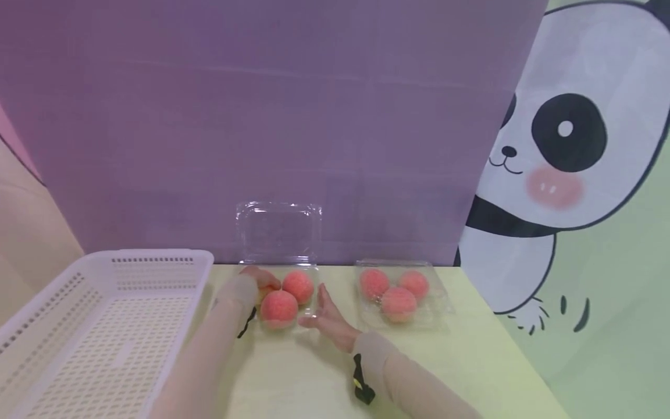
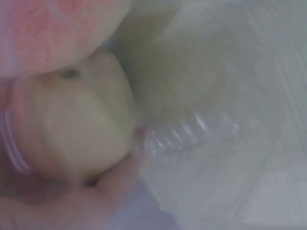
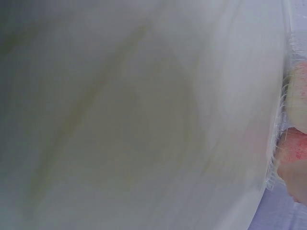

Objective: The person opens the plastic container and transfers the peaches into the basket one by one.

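Observation:
At the back of the table stands a clear plastic clamshell box [image 1: 309, 314], its lid [image 1: 279, 233] raised against the purple backdrop. Two pink peaches, one at the back [image 1: 298, 286] and one in front [image 1: 279, 309], sit inside it. My left hand [image 1: 260, 278] reaches into the left side and grips a third peach [image 2: 81, 124], mostly hidden under the fingers in the head view. In the left wrist view its pale side faces the camera, with fingers curled along it. My right hand [image 1: 335, 326], fingers extended and thumb apart, is beside the box's right side, holding nothing.
Farther right, another clear box [image 1: 434, 317] holds three pink peaches [image 1: 399, 304]. A large white perforated basket [image 1: 201, 279] occupies the left side. The purple backdrop [image 1: 262, 128] rises behind the pale yellow table [image 1: 303, 384]; a panda-printed cloth [image 1: 617, 279] hangs at right.

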`<state>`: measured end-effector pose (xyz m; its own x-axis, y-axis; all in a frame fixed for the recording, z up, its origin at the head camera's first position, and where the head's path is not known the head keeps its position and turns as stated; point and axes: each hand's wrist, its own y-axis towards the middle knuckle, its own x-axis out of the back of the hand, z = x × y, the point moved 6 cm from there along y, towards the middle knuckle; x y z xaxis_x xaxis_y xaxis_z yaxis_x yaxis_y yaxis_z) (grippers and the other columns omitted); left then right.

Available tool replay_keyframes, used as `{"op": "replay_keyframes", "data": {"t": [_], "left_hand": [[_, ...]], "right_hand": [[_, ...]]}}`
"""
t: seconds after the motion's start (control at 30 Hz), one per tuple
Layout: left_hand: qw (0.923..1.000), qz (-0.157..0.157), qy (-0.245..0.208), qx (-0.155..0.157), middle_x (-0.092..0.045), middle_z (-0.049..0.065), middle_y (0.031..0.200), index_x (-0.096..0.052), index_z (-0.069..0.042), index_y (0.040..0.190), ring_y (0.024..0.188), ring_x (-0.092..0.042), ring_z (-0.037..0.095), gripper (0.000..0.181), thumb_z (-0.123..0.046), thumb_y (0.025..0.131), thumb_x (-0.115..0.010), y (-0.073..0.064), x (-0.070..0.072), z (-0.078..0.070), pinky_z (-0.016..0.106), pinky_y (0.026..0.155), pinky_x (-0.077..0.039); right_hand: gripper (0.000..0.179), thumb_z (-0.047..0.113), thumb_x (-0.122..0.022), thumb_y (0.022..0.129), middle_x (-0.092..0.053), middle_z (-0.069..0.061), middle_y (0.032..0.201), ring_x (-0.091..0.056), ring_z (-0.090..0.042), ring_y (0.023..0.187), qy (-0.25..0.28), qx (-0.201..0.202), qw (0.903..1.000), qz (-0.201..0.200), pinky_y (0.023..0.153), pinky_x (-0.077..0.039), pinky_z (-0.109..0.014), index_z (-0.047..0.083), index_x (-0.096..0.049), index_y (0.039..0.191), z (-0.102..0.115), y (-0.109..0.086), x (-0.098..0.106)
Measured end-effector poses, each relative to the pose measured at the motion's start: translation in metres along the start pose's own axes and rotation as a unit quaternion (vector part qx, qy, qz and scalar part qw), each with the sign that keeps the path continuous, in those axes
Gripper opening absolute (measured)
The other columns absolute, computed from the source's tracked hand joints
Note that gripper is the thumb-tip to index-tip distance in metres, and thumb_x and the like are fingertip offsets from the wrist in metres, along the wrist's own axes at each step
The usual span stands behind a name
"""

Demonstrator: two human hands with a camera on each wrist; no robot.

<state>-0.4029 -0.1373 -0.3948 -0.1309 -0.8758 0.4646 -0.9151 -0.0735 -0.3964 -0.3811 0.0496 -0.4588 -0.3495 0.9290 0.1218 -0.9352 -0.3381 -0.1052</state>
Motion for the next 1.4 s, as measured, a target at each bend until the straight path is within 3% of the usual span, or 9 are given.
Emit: {"op": "replay_keyframes", "data": {"t": [0.2, 0.43, 0.53, 0.63, 0.77, 0.83, 1.07, 1.4], "left_hand": [[0.9993, -0.011, 0.035, 0.005, -0.05, 0.018, 0.128, -0.059, -0.006, 0.116, 0.113, -0.047, 0.032, 0.051, -0.035, 0.075, -0.068, 0.014, 0.002, 0.002, 0.05, 0.094, -0.042], [0.993, -0.029, 0.106, -0.045, -0.056, 0.019, 0.112, -0.059, 0.002, 0.108, 0.095, -0.053, 0.027, 0.056, -0.037, 0.07, -0.069, 0.036, 0.003, 0.01, 0.037, 0.087, -0.045], [0.9935, -0.031, 0.098, -0.05, -0.056, 0.018, 0.107, -0.059, 0.001, 0.105, 0.092, -0.052, 0.026, 0.054, -0.037, 0.068, -0.069, 0.041, 0.004, 0.015, 0.037, 0.085, -0.046], [0.997, -0.026, 0.058, -0.045, -0.056, 0.016, 0.105, -0.061, -0.002, 0.103, 0.094, -0.051, 0.026, 0.05, -0.035, 0.067, -0.071, 0.045, 0.005, 0.017, 0.037, 0.085, -0.045], [0.9974, -0.022, 0.021, -0.066, -0.061, 0.012, 0.106, -0.068, -0.009, 0.098, 0.099, -0.052, 0.025, 0.037, -0.03, 0.067, -0.073, 0.043, 0.004, 0.012, 0.04, 0.089, -0.044], [0.9962, -0.022, 0.015, -0.083, -0.062, 0.013, 0.107, -0.067, -0.008, 0.099, 0.101, -0.053, 0.026, 0.038, -0.027, 0.068, -0.073, 0.04, 0.004, 0.008, 0.041, 0.092, -0.044], [0.9935, -0.041, 0.021, -0.104, -0.055, 0.019, 0.116, -0.042, 0.005, 0.124, 0.107, -0.05, 0.03, 0.072, -0.026, 0.068, -0.074, 0.03, 0.008, -0.002, 0.044, 0.096, -0.043], [0.9896, -0.062, 0.031, -0.126, -0.049, 0.022, 0.124, -0.032, 0.005, 0.134, 0.112, -0.048, 0.035, 0.083, -0.026, 0.069, -0.073, 0.012, 0.013, -0.014, 0.048, 0.097, -0.042]], "right_hand": [[0.104, 0.016, -0.069, 0.078, 0.005, -0.014, 0.154, -0.005, -0.036, 0.14, -0.003, 0.005, 1.0, 0.003, 0.112, -0.011, -0.054, 0.012, 0.008, 0.147, 0.002, 0.0, -0.002], [0.102, 0.016, -0.068, 0.079, 0.005, -0.014, 0.154, -0.003, -0.036, 0.14, -0.011, 0.002, 0.9999, 0.004, 0.112, -0.009, -0.055, 0.012, 0.009, 0.147, 0.003, -0.003, -0.002], [0.102, 0.016, -0.068, 0.08, 0.005, -0.015, 0.154, -0.002, -0.036, 0.14, -0.013, 0.003, 0.9999, 0.005, 0.112, -0.009, -0.055, 0.012, 0.009, 0.147, 0.004, -0.004, -0.002], [0.103, 0.016, -0.068, 0.079, 0.006, -0.015, 0.154, -0.001, -0.036, 0.14, -0.016, 0.004, 0.9999, 0.005, 0.111, -0.008, -0.057, 0.012, 0.009, 0.147, 0.005, -0.004, -0.002], [0.103, 0.018, -0.068, 0.079, 0.005, -0.014, 0.154, 0.0, -0.034, 0.141, -0.015, 0.002, 0.9999, 0.003, 0.112, -0.007, -0.056, 0.013, 0.009, 0.147, 0.005, -0.002, -0.001], [0.103, 0.017, -0.068, 0.079, 0.005, -0.014, 0.154, 0.0, -0.034, 0.141, -0.015, 0.003, 0.9999, 0.001, 0.112, -0.007, -0.056, 0.011, 0.009, 0.147, 0.004, -0.001, 0.0], [0.102, 0.012, -0.068, 0.078, 0.005, -0.015, 0.154, -0.002, -0.035, 0.14, 0.002, 0.003, 1.0, -0.003, 0.113, -0.01, -0.053, 0.009, 0.008, 0.147, 0.002, 0.001, 0.001], [0.099, 0.008, -0.066, 0.08, 0.005, -0.017, 0.153, -0.001, -0.036, 0.14, -0.003, 0.003, 1.0, -0.007, 0.113, -0.009, -0.053, 0.007, 0.008, 0.146, 0.008, -0.003, -0.002]]}}
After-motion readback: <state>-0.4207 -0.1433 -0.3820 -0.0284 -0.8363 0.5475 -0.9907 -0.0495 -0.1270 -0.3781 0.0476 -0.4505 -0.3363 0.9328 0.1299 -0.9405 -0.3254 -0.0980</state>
